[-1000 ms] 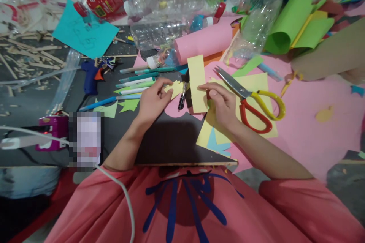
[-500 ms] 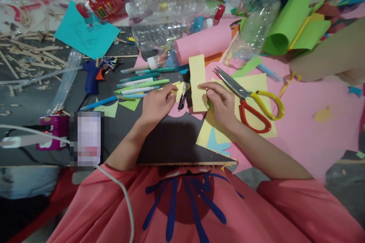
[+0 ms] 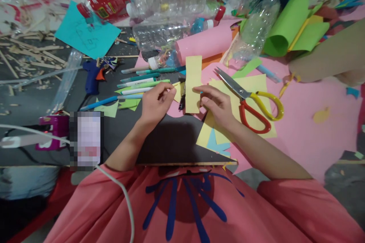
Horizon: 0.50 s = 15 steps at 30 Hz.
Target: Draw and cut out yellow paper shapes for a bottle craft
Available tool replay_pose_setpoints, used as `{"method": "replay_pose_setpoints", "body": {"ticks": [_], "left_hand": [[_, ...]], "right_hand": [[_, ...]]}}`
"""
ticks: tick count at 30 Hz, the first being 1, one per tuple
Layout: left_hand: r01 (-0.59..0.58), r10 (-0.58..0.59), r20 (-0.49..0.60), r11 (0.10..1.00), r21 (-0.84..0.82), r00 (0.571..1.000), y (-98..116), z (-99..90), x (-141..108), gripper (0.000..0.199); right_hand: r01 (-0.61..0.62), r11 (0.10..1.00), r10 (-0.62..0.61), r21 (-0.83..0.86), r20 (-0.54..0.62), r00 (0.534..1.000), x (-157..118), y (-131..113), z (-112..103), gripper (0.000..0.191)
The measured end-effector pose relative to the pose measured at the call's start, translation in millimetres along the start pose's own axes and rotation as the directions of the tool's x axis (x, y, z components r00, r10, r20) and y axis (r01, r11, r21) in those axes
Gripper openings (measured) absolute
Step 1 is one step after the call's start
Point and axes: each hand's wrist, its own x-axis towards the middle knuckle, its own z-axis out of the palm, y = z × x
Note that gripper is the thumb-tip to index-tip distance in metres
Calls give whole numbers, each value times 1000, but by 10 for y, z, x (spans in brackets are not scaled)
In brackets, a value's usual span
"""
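A pale yellow paper strip (image 3: 193,83) stands lengthwise at the centre, partly over a black pen (image 3: 182,100). My right hand (image 3: 217,105) pinches the strip's right edge between thumb and fingers. To the left, my left hand (image 3: 157,103) has its thumb and index fingertip together at a small yellow paper piece (image 3: 178,92); whether it grips that piece is unclear. Open-bladed scissors (image 3: 246,97) with red and yellow handles lie on yellow sheets (image 3: 256,83) right of my right hand. Several markers (image 3: 138,82) lie beyond my left hand.
Clear plastic bottles (image 3: 171,3) and a pink paper roll (image 3: 205,44) lie at the back. A blue glue gun (image 3: 91,77), a purple block (image 3: 53,133) and a phone (image 3: 89,138) are at left. Another person's arm (image 3: 327,55) reaches in at right over pink paper (image 3: 322,136).
My right hand has moved slightly left with the yellow strip, which now covers more of the black pen. My left thumb and index finger have come together.
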Motion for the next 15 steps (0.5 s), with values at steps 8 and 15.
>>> {"method": "replay_pose_setpoints", "body": {"ticks": [8, 15], "left_hand": [[-26, 47, 183, 993, -117, 982, 46, 30, 25, 53], [103, -118, -36, 950, -294, 992, -240, -20, 115, 49]], "right_hand": [[186, 979, -159, -87, 250, 955, -11, -28, 65, 39], [43, 998, -34, -37, 228, 973, -34, 12, 79, 28]]}}
